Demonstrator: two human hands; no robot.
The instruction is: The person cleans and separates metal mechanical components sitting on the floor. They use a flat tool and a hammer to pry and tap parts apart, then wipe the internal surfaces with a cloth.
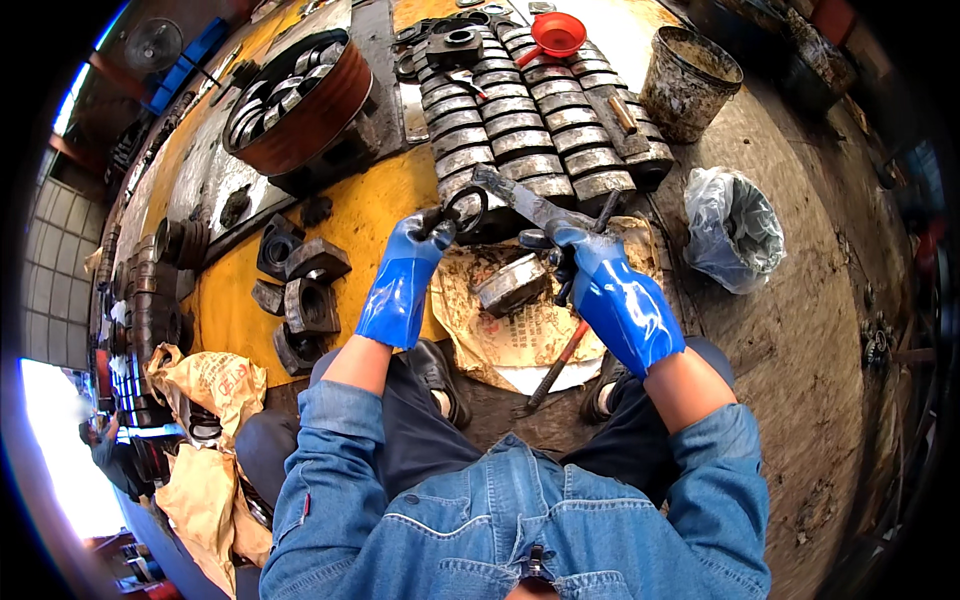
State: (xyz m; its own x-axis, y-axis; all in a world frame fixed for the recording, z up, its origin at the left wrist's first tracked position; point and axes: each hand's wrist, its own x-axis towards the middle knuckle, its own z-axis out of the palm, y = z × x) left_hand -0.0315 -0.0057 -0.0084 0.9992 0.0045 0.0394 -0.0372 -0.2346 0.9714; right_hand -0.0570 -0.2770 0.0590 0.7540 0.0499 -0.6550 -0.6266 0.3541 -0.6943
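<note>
In my left hand (405, 275), gloved in blue rubber, a thin black ring (486, 208) is pinched between the fingertips. My right hand (615, 290), gloved alike, grips a flat grey metal bar (525, 200) that points up and left toward the ring. A dark rod (607, 210) sticks up by the right fingers; whether I hold it too, I cannot tell. Between and below my hands, a thick round metal part (513, 285) lies tilted on a stained paper sack (490, 345). A red-handled brush (560, 360) rests across the sack's near edge, between my feet.
Beyond my hands stand rows of metal rings (515, 130), with a red dipper (558, 35) and a hammer (625, 115) on top. Right are a dirty bucket (690, 90) and a plastic-lined bin (700, 235). Left lie metal blocks (312, 305), a rusty drum (300, 140) and paper sacks (205, 500).
</note>
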